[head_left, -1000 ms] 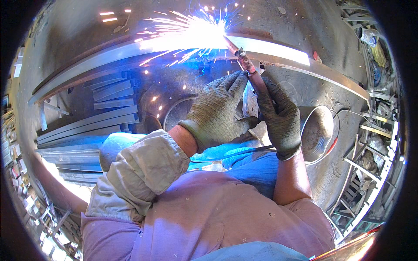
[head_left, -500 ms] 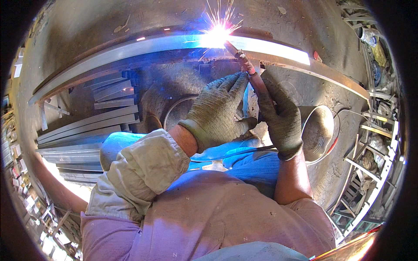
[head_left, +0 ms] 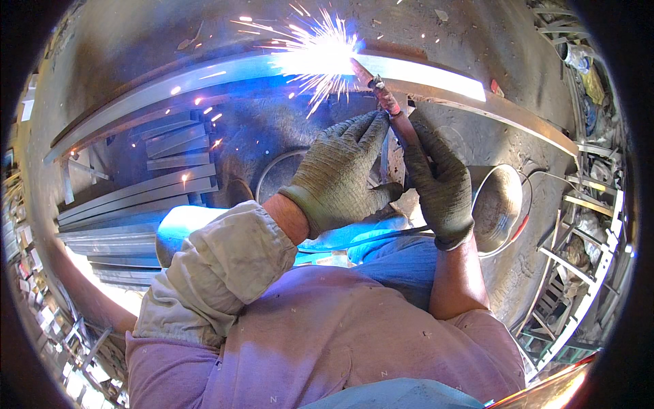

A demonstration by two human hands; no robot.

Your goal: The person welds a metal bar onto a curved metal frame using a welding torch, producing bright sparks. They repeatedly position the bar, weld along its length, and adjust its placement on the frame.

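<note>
A welding torch (head_left: pixel 407 129) with a worn handle and a reddish section slants up and left in my right hand (head_left: pixel 439 187), whose gloved fingers close round its handle. The tip points into a bright arc throwing sparks on a pale metal bar (head_left: pixel 436 75). My left hand (head_left: pixel 340 170), in a similar grey-green knit glove, is palm down with fingers stretched out and thumb apart. Its fingertips reach the torch just below the reddish section; whether they press on it I cannot tell. Glare hides the spot under the arc.
The bar lies on a long rusty metal beam (head_left: pixel 545 129). Several cut metal lengths (head_left: pixel 136 191) are stacked at left, below the beam. A dark cable (head_left: pixel 381 237) runs across my lap. At right stands a metal frame (head_left: pixel 579 273) by piled scrap; my shoe (head_left: pixel 497 208) is nearer.
The arc glare has grown and shifted slightly left along the bar, with sparks flying farther left and down. Both hands and the torch stay almost in place.
</note>
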